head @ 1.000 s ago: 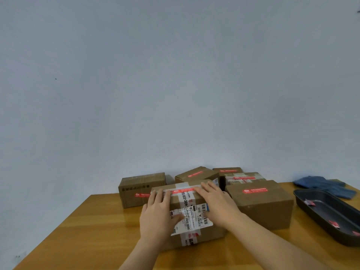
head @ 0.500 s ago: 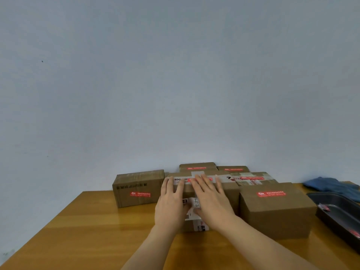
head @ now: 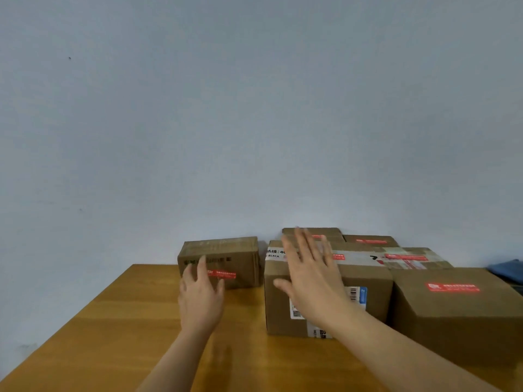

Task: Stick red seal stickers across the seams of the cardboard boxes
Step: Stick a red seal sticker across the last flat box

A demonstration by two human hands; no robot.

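Several brown cardboard boxes stand at the back of the wooden table (head: 119, 343). The middle box (head: 365, 281) has white tape, a shipping label and a red seal sticker (head: 338, 256) on top. My right hand (head: 311, 281) hovers in front of it with fingers spread, holding nothing. My left hand (head: 201, 298) is open, fingers relaxed, just in front of the left box (head: 243, 256), which carries a red seal sticker (head: 225, 274) on its front face. The right box (head: 458, 312) has a red sticker (head: 452, 287) on top.
Two more boxes (head: 368, 239) with red stickers stand behind the middle one, near the pale wall. A blue cloth (head: 509, 268) lies at the far right edge.
Both hands have come off the middle box. My left hand moved left toward the left box; my right hand lifted with fingers spread. The view shifted left, so the dark tray left the frame.
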